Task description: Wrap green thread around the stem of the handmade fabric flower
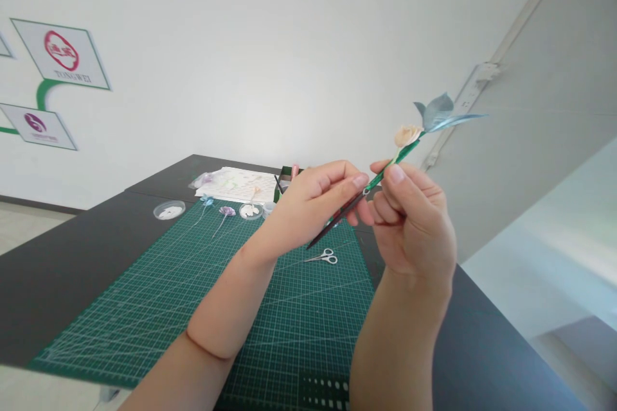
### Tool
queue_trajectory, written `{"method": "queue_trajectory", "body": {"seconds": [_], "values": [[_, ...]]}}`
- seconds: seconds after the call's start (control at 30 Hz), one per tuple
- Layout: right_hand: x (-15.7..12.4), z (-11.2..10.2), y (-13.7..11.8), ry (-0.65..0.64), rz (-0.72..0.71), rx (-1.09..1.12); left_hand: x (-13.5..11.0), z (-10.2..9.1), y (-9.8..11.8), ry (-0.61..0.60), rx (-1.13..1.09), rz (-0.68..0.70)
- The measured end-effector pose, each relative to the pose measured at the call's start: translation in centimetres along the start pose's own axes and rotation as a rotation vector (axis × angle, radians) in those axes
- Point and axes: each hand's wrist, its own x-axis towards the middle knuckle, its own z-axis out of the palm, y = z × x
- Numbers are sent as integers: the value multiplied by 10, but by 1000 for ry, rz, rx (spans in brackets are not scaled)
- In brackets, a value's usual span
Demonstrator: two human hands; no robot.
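Raised above the mat, my left hand [321,202] is closed around the upper part of a dark, pointed hair stick [332,223], whose tip slants down to the left. My right hand [417,218] pinches a green-wrapped stem [409,151] between thumb and fingers. The stem meets the stick's blunt end between my two hands, near a small metal ring. A cream flower [407,135] sits low on the stem. Beyond it, a grey-blue flower [438,113] with long pointed petals forms the top. My fingers hide part of the join.
On the green cutting mat [168,289] lie small scissors [322,257], a blue flower [207,200] and a purple flower [227,211] on wires. Round dishes with white pieces [169,210], white sheets [236,183] and a dark green box [285,173] stand farther back.
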Motion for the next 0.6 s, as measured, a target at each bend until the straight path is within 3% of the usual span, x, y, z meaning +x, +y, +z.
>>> {"method": "queue_trajectory", "body": {"seconds": [0.1, 0.17, 0.3, 0.47, 0.6], "values": [[1, 1, 2, 33, -47, -64, 2, -2, -3, -25, -21, -77], [3, 2, 5, 124, -117, -155, 1, -2, -5, 79, 11, -62], [4, 6, 10, 328, -278, -326, -5, 2, -3, 329, 272, 139], [2, 13, 13, 370, -330, -322, -9, 10, 1, 305, 677, 239], [0, 16, 14, 358, -329, -299, -9, 14, -1, 308, 779, 220]]}}
